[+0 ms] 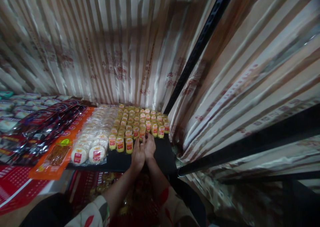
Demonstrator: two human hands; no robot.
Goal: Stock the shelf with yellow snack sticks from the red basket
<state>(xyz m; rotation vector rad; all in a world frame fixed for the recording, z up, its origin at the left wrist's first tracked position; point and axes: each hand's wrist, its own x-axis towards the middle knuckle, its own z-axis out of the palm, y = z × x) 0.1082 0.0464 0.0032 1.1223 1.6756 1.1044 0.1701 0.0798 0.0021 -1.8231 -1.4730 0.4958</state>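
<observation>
My left hand (138, 153) and my right hand (149, 146) are close together at the front of the rows of small yellow packaged cakes. Between their fingertips is one yellow packaged cake (142, 133) with a red label, partly covered by the fingers. Several more yellow packs (129, 145) stand upright in rows to the left of my hands and behind them. Others (160, 130) stand just to the right. The black shelf (163, 153) shows under and in front of the packs.
Left of the cakes lie round white packaged cakes (96, 153), an orange snack bag (53, 155) and dark shiny packets (37, 120). Below the shelf is a red basket (81, 187) beside more packs. A black upright post (185, 74) and striped curtain-like sheeting (120, 47) stand behind.
</observation>
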